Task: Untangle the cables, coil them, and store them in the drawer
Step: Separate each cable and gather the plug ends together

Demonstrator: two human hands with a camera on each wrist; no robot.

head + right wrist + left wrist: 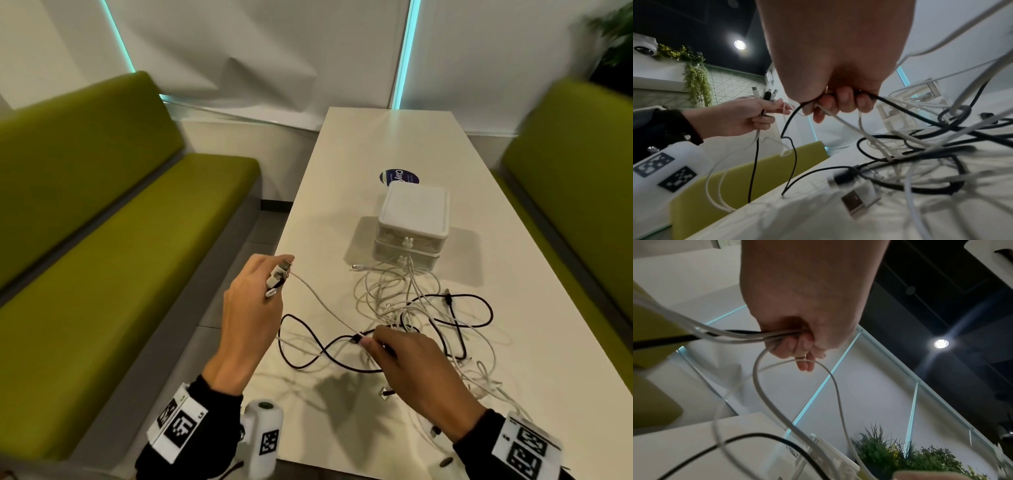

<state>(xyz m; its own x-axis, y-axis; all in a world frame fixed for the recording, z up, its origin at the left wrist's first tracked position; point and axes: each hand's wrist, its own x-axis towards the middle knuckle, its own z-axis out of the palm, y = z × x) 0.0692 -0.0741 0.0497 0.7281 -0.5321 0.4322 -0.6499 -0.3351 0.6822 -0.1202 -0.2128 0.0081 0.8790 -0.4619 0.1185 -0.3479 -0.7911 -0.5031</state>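
In the head view a long white table (342, 205) ran away from the person toward a white panelled wall with teal light strips; green benches (113, 219) flanked it on both sides; a plant (616, 31) showed blurred at the top right corner of the room. A white two-drawer box (412, 226) stood mid-table, both drawers closed, with a blue round sticker (390, 177) just behind it. The tangled cables (428, 318), white and black, lay between the box and the near edge, nearer the right side. The left hand (251, 308) hovered over the table's left edge, fingers curled tight round a bundle of plug ends (279, 277); the right hand (407, 363) pinched cable strands near the middle of the tangle; a thin pale strand stretched taut between the two hands.

In the left wrist view the left hand (807, 305) gripped several white strands and one black, which trailed off to the left; a white loop hung below the fingers; behind were the lit wall, a dark ceiling with a spotlight (941, 343) and a plant (900, 456).

In the right wrist view the right hand (838, 65) closed its fingers round a black cable and white strands; the heap spread over the table at the right, a white USB plug (859, 199) lying in front; the left hand (740, 116) held its plug ends upright.
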